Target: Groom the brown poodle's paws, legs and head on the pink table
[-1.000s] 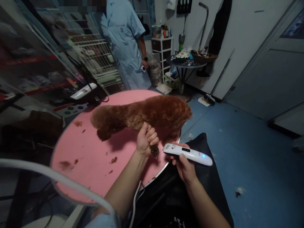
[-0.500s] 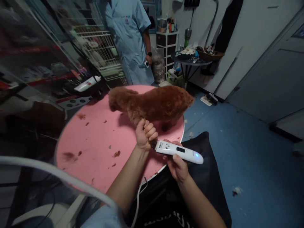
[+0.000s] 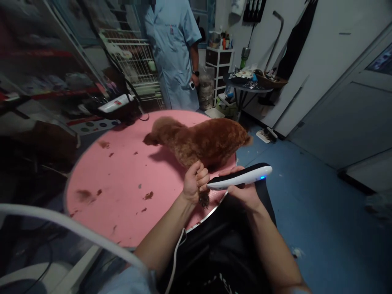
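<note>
A reddish-brown, curly-coated dog [image 3: 211, 139] stands on the round pink table [image 3: 122, 196], its head low and to the left. My left hand [image 3: 196, 181] is closed around one of its front legs, and the dark paw [image 3: 203, 200] sticks out below my fist. In my right hand [image 3: 245, 192] I hold a white and black hair clipper [image 3: 241, 176] turned on its side, a blue light glowing near its rear end. The clipper's head is close against the leg beside my left fist; the exact contact is hidden.
Tufts of cut hair [image 3: 148, 195] lie on the table. Across it stands a person in a blue smock [image 3: 174, 57]. A white curved tube [image 3: 73, 228] crosses the lower left. Behind are a wire cage [image 3: 137, 61] and a small cluttered table [image 3: 251, 83].
The clipper has rolled from its face-up side onto its edge and risen slightly. My left hand, with the leg, has shifted a little right, baring the paw. The dog's head has turned.
</note>
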A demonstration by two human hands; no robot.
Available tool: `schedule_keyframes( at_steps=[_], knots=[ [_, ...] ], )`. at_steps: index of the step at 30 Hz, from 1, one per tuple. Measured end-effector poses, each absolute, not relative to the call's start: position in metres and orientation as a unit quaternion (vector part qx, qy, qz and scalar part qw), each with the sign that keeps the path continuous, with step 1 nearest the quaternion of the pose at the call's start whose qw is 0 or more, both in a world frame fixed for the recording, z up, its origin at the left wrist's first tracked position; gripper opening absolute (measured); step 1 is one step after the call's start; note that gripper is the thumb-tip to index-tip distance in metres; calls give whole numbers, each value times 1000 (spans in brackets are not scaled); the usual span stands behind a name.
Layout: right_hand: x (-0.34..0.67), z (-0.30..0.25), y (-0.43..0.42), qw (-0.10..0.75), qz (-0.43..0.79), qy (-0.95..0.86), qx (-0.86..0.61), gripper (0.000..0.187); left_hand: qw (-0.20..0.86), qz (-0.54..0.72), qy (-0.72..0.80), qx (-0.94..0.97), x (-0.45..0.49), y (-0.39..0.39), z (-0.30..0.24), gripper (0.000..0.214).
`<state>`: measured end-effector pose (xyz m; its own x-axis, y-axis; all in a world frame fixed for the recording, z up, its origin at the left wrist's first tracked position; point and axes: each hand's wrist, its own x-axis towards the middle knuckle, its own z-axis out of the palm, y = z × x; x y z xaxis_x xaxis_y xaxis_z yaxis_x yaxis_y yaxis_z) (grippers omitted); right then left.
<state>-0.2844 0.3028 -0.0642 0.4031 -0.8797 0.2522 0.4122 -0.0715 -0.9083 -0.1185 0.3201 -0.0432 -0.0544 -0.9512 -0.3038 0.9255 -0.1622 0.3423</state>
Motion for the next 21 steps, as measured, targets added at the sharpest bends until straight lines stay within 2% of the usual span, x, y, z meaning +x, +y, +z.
schedule_keyframes(
  at_steps=[5, 7, 10, 12, 16, 18, 21],
  knots=[
    [-273, -43, 291, 634, -376, 218, -640, 43, 645, -718, -5, 262, -120, 315, -51, 39],
    [-271, -43, 287, 639, -368, 214, -641, 43, 642, -721, -7, 260, -121, 314, -56, 40],
    [-272, -58, 284, 689, -357, 198, -598, 42, 631, -730, -32, 262, -119, 313, -64, 44],
    [-279, -75, 282, 701, -420, 220, -533, 40, 631, -726, -61, 267, -115, 313, -67, 47],
    [-296, -99, 271, 610, -620, 306, -387, 32, 620, -713, -143, 295, -108, 316, -69, 56],
    [-297, -97, 261, 615, -639, 309, -343, 29, 608, -706, -189, 310, -109, 323, -70, 62],
    [-286, -81, 239, 657, -599, 294, -351, 28, 594, -689, -240, 338, -114, 340, -70, 65]
  ],
)
